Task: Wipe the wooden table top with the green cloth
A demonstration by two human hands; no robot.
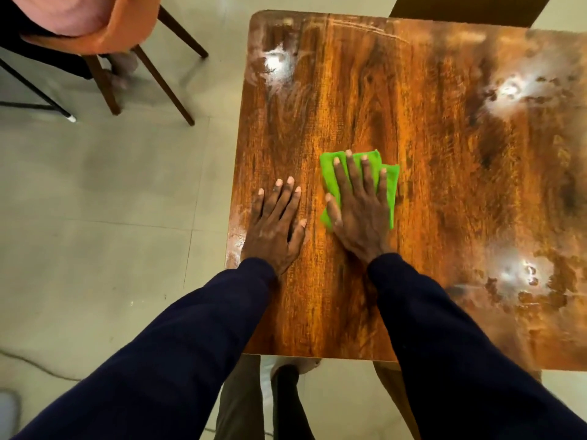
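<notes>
A glossy wooden table top (444, 192) fills the middle and right of the head view. A folded bright green cloth (390, 182) lies on it left of centre. My right hand (360, 208) presses flat on the cloth with straight, spread fingers, covering most of it. My left hand (276, 223) rests flat on the bare wood near the table's left edge, fingers straight, a hand's width left of the cloth. Whitish smears and light glare show on the wood at the far left corner and along the right side.
An orange chair (133, 30) with dark wooden legs stands on the pale tiled floor (95, 201) at the upper left, with a person seated on it. A dark chair back (467, 9) sits beyond the table's far edge. My legs show below the near edge.
</notes>
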